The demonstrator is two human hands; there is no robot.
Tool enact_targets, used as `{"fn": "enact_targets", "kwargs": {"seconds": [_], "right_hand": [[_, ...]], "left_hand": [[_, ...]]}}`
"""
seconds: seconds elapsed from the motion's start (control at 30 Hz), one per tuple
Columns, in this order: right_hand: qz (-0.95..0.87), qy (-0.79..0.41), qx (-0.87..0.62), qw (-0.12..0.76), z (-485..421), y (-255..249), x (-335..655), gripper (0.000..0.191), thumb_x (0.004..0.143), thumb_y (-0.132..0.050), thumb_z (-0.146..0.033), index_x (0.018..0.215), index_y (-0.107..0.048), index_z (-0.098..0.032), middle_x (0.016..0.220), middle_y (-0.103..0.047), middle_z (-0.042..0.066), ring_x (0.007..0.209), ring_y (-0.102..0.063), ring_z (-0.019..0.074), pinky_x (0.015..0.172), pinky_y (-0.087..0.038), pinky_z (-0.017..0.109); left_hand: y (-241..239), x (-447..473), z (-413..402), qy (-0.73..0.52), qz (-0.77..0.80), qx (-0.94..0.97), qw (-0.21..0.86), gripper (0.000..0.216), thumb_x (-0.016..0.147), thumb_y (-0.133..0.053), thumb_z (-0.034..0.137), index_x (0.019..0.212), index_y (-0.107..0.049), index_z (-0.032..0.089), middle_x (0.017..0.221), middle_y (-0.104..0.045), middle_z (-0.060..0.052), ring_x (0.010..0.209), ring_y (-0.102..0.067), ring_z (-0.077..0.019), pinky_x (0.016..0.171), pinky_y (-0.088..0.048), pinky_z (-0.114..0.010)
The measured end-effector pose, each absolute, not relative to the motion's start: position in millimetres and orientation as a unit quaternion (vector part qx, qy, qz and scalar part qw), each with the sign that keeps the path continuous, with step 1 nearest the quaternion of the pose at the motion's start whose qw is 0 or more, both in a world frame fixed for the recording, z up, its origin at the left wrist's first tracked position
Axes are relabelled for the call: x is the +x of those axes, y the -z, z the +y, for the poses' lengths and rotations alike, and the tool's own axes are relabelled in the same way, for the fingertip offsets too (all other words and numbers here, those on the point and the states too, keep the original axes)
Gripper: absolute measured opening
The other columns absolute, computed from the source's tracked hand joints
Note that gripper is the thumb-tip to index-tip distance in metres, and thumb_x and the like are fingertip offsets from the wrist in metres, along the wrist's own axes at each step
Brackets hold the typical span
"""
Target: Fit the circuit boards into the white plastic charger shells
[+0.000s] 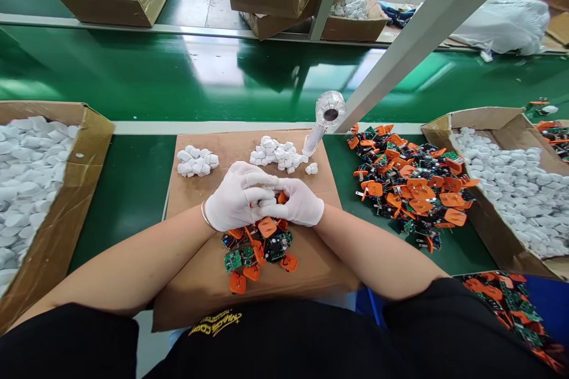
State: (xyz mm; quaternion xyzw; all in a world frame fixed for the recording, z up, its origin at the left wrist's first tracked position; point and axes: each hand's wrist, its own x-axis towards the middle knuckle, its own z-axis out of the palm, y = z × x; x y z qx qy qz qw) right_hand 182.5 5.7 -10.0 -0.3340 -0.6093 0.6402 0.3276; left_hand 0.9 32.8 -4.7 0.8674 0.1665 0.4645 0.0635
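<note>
Both my hands wear white gloves and meet over a brown cardboard sheet (195, 272). My left hand (237, 196) and my right hand (300, 204) are closed together around a small orange part (281, 196) that peeks out between the fingers. Just below them lies a small heap of orange plug pieces with green circuit boards (258, 249). Two small piles of white plastic shells (198, 161) (276, 153) sit on the far side of the sheet.
A big heap of orange-and-green boards (409, 186) lies to the right. Cardboard boxes of white shells stand at left (62, 213) and right (480, 219). A clear small fan (329, 112) stands behind the sheet. A green conveyor belt (178, 77) runs across, with more boxes beyond.
</note>
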Motion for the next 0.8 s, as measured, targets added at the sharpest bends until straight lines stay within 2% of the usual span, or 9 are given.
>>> {"fn": "enact_targets", "kwargs": {"seconds": [0.1, 0.23, 0.37, 0.47, 0.53, 0.57, 0.7, 0.8], "right_hand": [[-0.590, -0.670, -0.305, 0.331, 6.5, 9.8, 182.7, 0.025, 0.074, -0.076, -0.027, 0.091, -0.066, -0.012, 0.078, -0.061, 0.000, 0.073, -0.054, 0.0127, 0.072, -0.045, 0.027], [-0.573, -0.667, -0.336, 0.337, 7.9, 9.4, 183.5, 0.022, 0.077, -0.075, -0.031, 0.085, -0.068, -0.012, 0.078, -0.063, 0.001, 0.071, -0.054, 0.0121, 0.071, -0.044, 0.027], [-0.498, -0.733, -0.295, 0.358, 15.0, 13.2, 186.8, 0.039, 0.070, -0.082, -0.041, 0.096, -0.069, -0.015, 0.084, -0.067, 0.002, 0.078, -0.061, 0.0153, 0.077, -0.049, 0.030], [-0.425, -0.775, -0.286, 0.370, 21.5, 17.8, 189.8, 0.046, 0.070, -0.082, -0.048, 0.099, -0.070, -0.015, 0.089, -0.070, 0.004, 0.081, -0.064, 0.0168, 0.075, -0.051, 0.030], [-0.399, -0.790, -0.290, 0.364, 23.4, 19.7, 190.6, 0.043, 0.068, -0.085, -0.043, 0.096, -0.070, -0.014, 0.085, -0.070, 0.004, 0.077, -0.064, 0.0159, 0.072, -0.051, 0.029], [-0.393, -0.795, -0.289, 0.360, 23.4, 20.0, 190.5, 0.041, 0.067, -0.086, -0.041, 0.094, -0.070, -0.014, 0.083, -0.070, 0.003, 0.076, -0.064, 0.0155, 0.072, -0.051, 0.029], [-0.407, -0.793, -0.281, 0.355, 19.4, 19.4, 187.4, 0.038, 0.066, -0.087, -0.036, 0.092, -0.071, -0.014, 0.082, -0.071, 0.003, 0.077, -0.065, 0.0156, 0.076, -0.052, 0.029], [-0.418, -0.787, -0.290, 0.349, 15.4, 20.1, 185.2, 0.036, 0.070, -0.085, -0.038, 0.091, -0.069, -0.014, 0.076, -0.069, 0.002, 0.067, -0.061, 0.0128, 0.064, -0.048, 0.026]], "left_hand": [[5.8, 0.4, 32.8, -0.458, 0.164, 0.871, 0.074, 0.022, 0.077, -0.073, 0.024, 0.092, -0.057, 0.025, 0.100, -0.073, -0.003, 0.075, -0.068, -0.0144, 0.074, -0.053, -0.034], [8.1, -1.6, 30.4, -0.451, 0.207, 0.865, 0.072, 0.024, 0.076, -0.071, 0.022, 0.094, -0.056, 0.026, 0.102, -0.073, -0.003, 0.087, -0.071, -0.0171, 0.082, -0.054, -0.036], [4.4, -3.3, 29.8, -0.474, 0.242, 0.841, 0.098, 0.030, 0.074, -0.077, 0.025, 0.094, -0.054, 0.025, 0.101, -0.073, -0.004, 0.092, -0.070, -0.0185, 0.083, -0.054, -0.036], [0.2, -4.3, 31.8, -0.478, 0.231, 0.837, 0.135, 0.039, 0.077, -0.077, 0.024, 0.110, -0.057, 0.027, 0.088, -0.073, -0.002, 0.095, -0.070, -0.0194, 0.087, -0.054, -0.038], [-1.2, -5.1, 32.7, -0.473, 0.202, 0.842, 0.163, 0.045, 0.080, -0.072, 0.020, 0.121, -0.055, 0.027, 0.080, -0.072, 0.000, 0.095, -0.070, -0.0193, 0.089, -0.054, -0.039], [-1.3, -5.6, 32.8, -0.470, 0.190, 0.845, 0.171, 0.046, 0.081, -0.070, 0.019, 0.124, -0.055, 0.027, 0.080, -0.072, 0.000, 0.096, -0.070, -0.0196, 0.089, -0.054, -0.039], [1.5, -8.0, 32.0, -0.452, 0.207, 0.853, 0.159, 0.049, 0.079, -0.071, 0.025, 0.126, -0.057, 0.025, 0.108, -0.072, -0.010, 0.105, -0.068, -0.0239, 0.091, -0.053, -0.043], [3.9, -9.4, 33.5, -0.450, 0.213, 0.855, 0.144, 0.049, 0.076, -0.079, 0.038, 0.119, -0.060, 0.024, 0.104, -0.073, -0.008, 0.094, -0.070, -0.0217, 0.086, -0.054, -0.040]]}}
